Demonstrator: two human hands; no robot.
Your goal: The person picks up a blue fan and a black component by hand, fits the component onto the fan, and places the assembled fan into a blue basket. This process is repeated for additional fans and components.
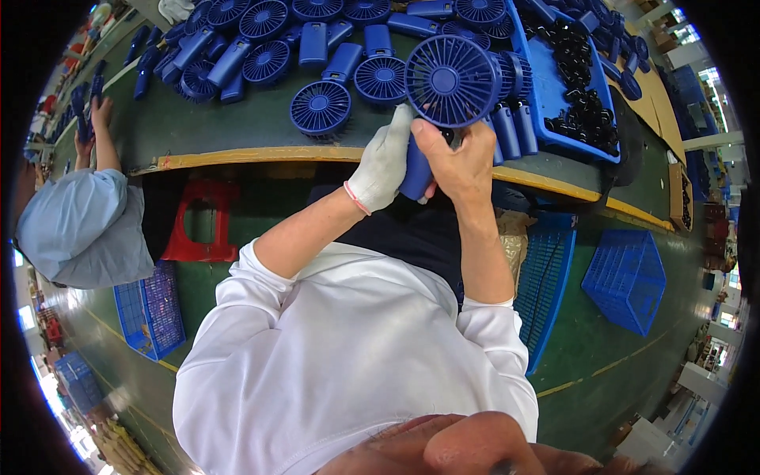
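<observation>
A blue handheld fan [452,81] is held up over the table's front edge, its round grille away from me and its handle toward me. My left hand [383,162], in a white glove, is closed around the left side of the handle. My bare right hand [461,161] grips the same fan from the right, its thumb up near the neck below the grille. A small dark part shows at the neck by the thumb; what it is I cannot tell. Just right of my right hand, several blue fans [523,129] stand with their handles toward the edge.
Many blue fans [320,108] lie piled along the green table [237,131]. A blue tray [537,95] of small black parts sits at the right. A co-worker [83,222] works at the left, near a red stool [207,218]. Blue crates [629,281] stand on the floor.
</observation>
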